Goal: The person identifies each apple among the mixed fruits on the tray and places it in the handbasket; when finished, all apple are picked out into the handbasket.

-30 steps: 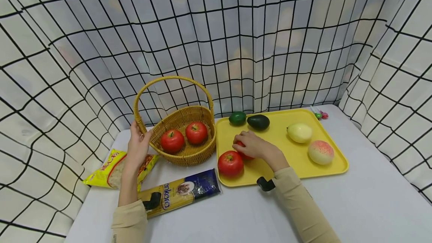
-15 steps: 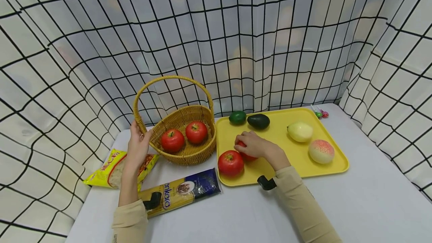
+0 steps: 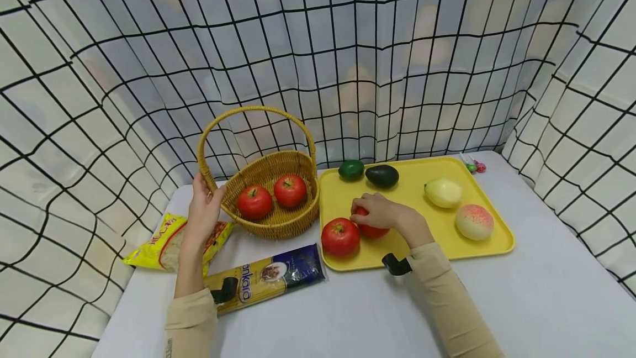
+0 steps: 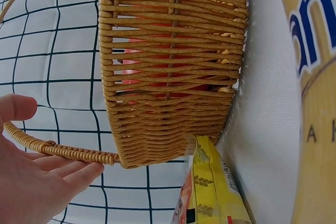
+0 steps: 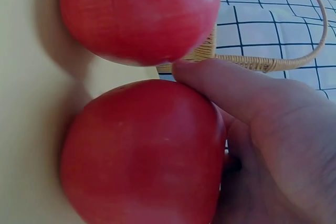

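Note:
Inside the yellow wicker basket (image 3: 281, 231) lie two red tomatoes, a left tomato (image 3: 254, 202) and a right tomato (image 3: 290, 190). My left hand (image 3: 205, 209) is at the left foot of the basket's handle (image 3: 255, 108). In the left wrist view its fingers (image 4: 68, 174) lie fairly straight against the handle, thumb apart. On the yellow tray (image 3: 407, 250) my right hand (image 3: 380, 211) grips a red tomato (image 5: 142, 153) from above, covering much of it in the head view. Another tomato (image 3: 340, 237) sits just left of it on the tray.
The tray also bears a dark green avocado (image 3: 382, 176), a smaller green fruit (image 3: 351, 170), a pale yellow fruit (image 3: 443, 192) and a peach (image 3: 474, 222). Nearer lies a pasta packet (image 3: 278, 275); a yellow bag (image 3: 166, 245) is at left. Lollipops (image 3: 476, 167) lie beyond the tray.
My right hand and the tomato in it have shifted slightly right, away from the other tray tomato. The head view has tilted a little. My left hand stays at the basket handle.

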{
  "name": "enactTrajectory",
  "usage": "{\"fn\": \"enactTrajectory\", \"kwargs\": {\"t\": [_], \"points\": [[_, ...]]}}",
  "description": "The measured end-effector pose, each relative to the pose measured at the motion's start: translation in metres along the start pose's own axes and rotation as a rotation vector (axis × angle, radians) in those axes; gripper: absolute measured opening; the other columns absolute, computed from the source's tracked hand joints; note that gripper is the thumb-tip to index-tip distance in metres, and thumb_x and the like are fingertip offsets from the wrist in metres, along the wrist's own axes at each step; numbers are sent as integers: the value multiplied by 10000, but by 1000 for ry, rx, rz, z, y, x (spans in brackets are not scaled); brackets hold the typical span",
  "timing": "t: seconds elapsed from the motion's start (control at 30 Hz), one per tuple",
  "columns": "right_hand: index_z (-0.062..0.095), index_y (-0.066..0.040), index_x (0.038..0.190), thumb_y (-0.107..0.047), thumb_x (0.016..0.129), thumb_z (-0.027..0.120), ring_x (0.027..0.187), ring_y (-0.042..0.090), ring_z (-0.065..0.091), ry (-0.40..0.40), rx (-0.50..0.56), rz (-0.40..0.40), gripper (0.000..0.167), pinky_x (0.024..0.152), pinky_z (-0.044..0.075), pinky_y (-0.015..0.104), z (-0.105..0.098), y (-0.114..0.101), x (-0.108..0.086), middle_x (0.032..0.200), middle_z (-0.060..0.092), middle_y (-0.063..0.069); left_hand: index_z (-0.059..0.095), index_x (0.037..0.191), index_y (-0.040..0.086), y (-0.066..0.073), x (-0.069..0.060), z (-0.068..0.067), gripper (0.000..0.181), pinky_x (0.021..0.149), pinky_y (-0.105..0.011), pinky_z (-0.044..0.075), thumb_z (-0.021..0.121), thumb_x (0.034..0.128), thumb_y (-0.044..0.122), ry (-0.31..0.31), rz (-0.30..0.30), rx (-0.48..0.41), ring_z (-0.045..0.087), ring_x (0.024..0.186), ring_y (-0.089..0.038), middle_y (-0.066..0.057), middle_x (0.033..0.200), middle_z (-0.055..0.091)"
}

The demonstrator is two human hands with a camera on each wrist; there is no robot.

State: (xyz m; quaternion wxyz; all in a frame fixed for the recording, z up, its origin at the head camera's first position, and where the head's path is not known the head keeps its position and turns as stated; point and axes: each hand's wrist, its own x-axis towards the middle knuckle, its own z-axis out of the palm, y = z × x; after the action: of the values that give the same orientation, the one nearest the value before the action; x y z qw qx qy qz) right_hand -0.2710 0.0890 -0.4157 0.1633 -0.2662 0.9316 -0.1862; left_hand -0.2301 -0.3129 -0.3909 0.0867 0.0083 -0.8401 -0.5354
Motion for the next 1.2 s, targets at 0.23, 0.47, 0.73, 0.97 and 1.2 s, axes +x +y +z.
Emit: {"fn": "enactTrajectory", "kwargs": {"t": [0.23, 0.47, 0.73, 0.97, 1.2], "points": [[679, -203, 1154, -413, 998, 632, 1046, 244, 533, -44, 37, 45, 266, 865, 519, 346, -5, 3, -5, 1102, 615, 85, -161, 1646, 188, 0, 1, 0, 779, 1294, -605, 157, 390, 1102, 277, 0, -3, -6, 50, 1609, -384, -130, 1737, -47], [638, -159, 1230, -475, 972, 651, 1053, 230, 555, -87, 96, 118, 408, 875, 525, 333, -8, 6, -11, 1141, 599, 92, -173, 1642, 187, 0, 0, 0, 782, 1292, -607, 156, 384, 1106, 300, -8, -8, -1, 33, 1610, -381, -120, 1735, -69], [634, -180, 1217, -409, 931, 716, 1059, 225, 550, -119, 109, 112, 376, 878, 529, 331, -12, 13, -15, 1138, 597, 79, -159, 1646, 196, 0, 1, 0, 772, 1279, -629, 172, 384, 1104, 276, -2, 7, 4, 62, 1604, -402, -112, 1738, -52], [628, -131, 1235, -393, 937, 703, 1050, 257, 568, -44, 102, 71, 404, 859, 564, 340, -17, 25, -17, 1166, 589, 140, -160, 1646, 205, 0, 0, 0, 769, 1275, -631, 183, 381, 1106, 291, 0, 11, 5, 69, 1603, -399, -104, 1738, -55], [565, -106, 1325, -449, 956, 674, 1133, 295, 583, 44, 149, 63, 516, 925, 612, 414, -23, 22, -19, 1279, 544, 172, -172, 1643, 186, 2, -1, 1, 774, 1269, -643, 178, 374, 1107, 300, -2, 18, -1, 59, 1601, -408, -108, 1735, -71]]}}
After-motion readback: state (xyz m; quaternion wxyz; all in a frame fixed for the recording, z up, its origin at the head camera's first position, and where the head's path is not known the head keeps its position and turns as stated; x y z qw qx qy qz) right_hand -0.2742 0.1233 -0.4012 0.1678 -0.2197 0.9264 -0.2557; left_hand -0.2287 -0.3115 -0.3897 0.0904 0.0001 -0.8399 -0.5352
